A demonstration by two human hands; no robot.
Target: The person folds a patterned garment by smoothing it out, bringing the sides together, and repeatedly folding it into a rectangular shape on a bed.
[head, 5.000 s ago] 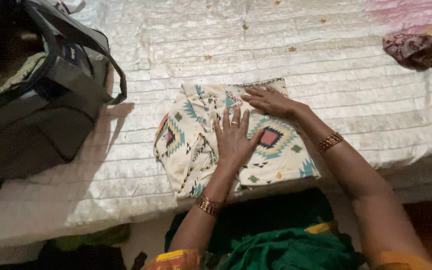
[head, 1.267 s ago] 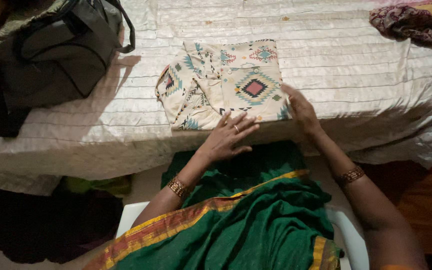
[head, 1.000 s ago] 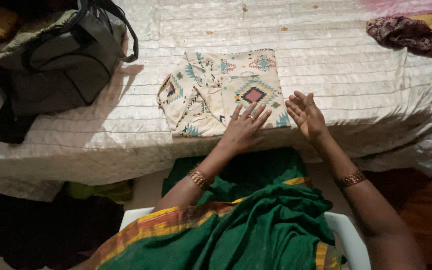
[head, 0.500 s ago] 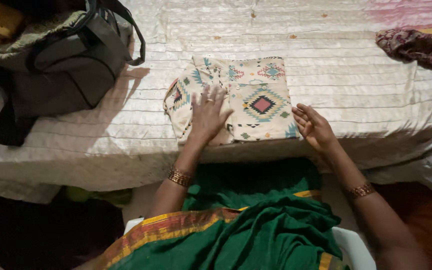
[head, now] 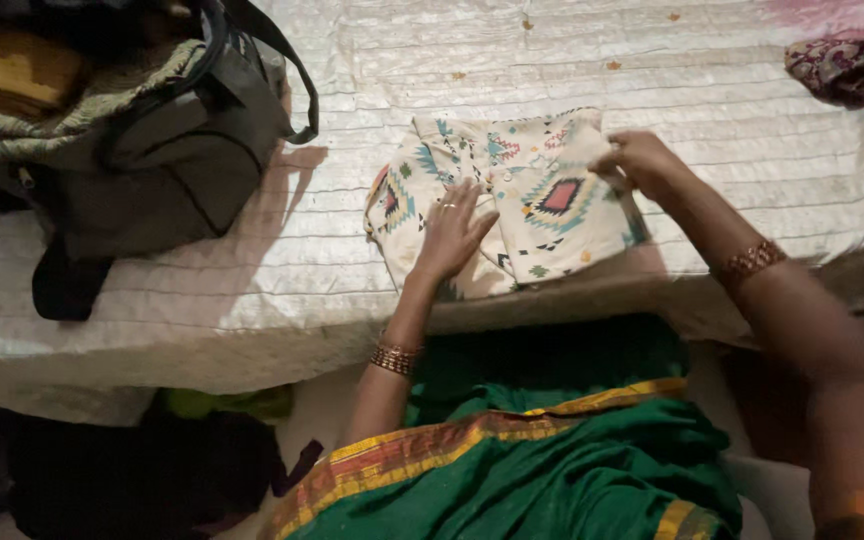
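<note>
Two hands on a folded cream patterned cloth point(head: 512, 200) near the bed's front edge, left hand point(head: 452, 235) pressed flat with fingers spread, right hand point(head: 642, 160) pinching its far right corner, grey bag point(head: 152, 150) well left.

A green sari point(head: 552, 470) with a gold, orange and red woven border point(head: 422, 455) covers the lap. Each wrist wears a gold beaded bangle point(head: 395, 358), and the left hand point(head: 452, 232) bears a thin ring point(head: 446, 206). The forearms are bare.
</note>
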